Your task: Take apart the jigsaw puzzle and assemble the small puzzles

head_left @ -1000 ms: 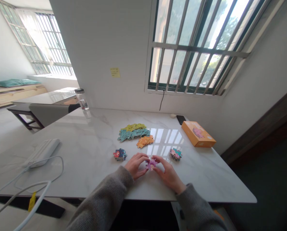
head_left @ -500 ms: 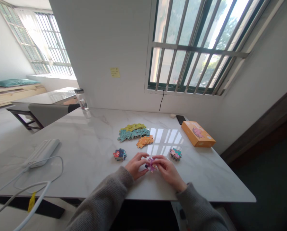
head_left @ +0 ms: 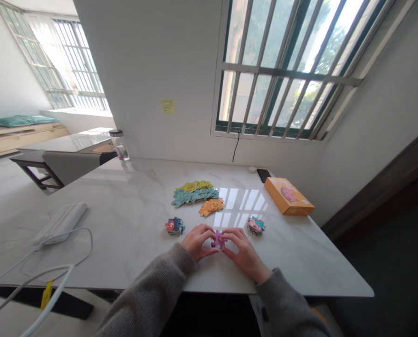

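Purple-pink jigsaw puzzle pieces, apparently a small stack, are between my two hands near the table's front edge. My left hand grips them from the left, fingers and thumb curved round that side. From the right, my right hand holds the same pieces with curled fingers and thumb. A stack of dark blue and red pieces lies left of my hands; a stack of pink and teal pieces lies to the right. Farther back are spread teal pieces, yellow-green pieces and orange pieces.
An orange box sits at the right edge, with a black phone behind it. On the left are a white power strip and loose cables. A clear bottle stands at the far left of the marble table.
The pieces between my hands are turned flatter, and the dark bit at their left shows less. My right thumb has moved down along their near side. Everything else on the table stays put.
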Tool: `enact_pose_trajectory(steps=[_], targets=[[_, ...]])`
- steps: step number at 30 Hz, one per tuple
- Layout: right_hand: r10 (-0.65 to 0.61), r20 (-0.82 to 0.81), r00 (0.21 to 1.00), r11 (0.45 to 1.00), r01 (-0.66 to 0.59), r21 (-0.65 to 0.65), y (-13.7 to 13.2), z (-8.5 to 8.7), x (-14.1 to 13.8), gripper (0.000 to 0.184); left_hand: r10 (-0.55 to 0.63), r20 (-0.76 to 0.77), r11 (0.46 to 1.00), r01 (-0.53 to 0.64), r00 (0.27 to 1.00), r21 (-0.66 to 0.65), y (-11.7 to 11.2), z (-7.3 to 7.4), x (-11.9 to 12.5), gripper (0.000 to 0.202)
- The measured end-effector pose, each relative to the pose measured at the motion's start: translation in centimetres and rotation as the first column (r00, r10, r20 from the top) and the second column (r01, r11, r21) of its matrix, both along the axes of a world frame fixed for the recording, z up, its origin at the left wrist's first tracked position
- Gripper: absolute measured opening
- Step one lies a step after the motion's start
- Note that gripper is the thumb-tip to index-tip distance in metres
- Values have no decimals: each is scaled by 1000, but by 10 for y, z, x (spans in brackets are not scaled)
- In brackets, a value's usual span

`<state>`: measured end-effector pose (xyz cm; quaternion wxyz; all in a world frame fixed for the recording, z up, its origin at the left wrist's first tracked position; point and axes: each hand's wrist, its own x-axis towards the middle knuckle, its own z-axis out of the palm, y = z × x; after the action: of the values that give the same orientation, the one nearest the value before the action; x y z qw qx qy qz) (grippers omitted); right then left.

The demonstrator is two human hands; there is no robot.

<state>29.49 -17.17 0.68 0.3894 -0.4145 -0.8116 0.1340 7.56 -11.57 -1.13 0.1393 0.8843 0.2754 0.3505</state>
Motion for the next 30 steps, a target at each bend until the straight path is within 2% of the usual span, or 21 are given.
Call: enact_pose_trajectory(steps=[2,5,7,10,13,18,20,22,26,28,30], targets=[[-23,23,999,999,22,29,2,0,6,28,10,30,1000,-9,1000,-10,-1,1,0,42],[-151,38,988,983,146,116,7,-1,30,27,39,69,999,-36,997,-34,-4,4,-1,65],[-265,30,964,953,258,158,12,-3,55,24,45,54,998,-43,998,-39,-6,6,0,59],[-406,67,911,907,393,154,17,-6,96,25,59,21,998,-58,998,-25,-8,8,1,44],[-471,145,870,882,457,118,20,-9,124,28,53,-5,998,-53,999,-16,-8,8,2,37],[-435,236,869,899,433,64,21,-7,131,27,38,-27,998,-39,999,-42,-8,8,2,32],[-425,234,875,905,420,70,25,-3,127,37,32,-35,998,-34,999,-51,-8,8,2,31],[-408,260,875,911,408,57,32,3,122,56,29,-45,998,-31,999,-54,-8,9,2,31],[-262,443,857,923,356,-143,52,18,111,83,31,-51,998,-34,998,-49,-8,8,2,29],[-188,511,839,905,350,-242,60,25,107,84,36,-56,998,-38,998,-44,-8,7,2,28],[-144,556,819,897,345,-275,65,30,104,76,39,-63,998,-41,997,-42,-8,7,2,27]])
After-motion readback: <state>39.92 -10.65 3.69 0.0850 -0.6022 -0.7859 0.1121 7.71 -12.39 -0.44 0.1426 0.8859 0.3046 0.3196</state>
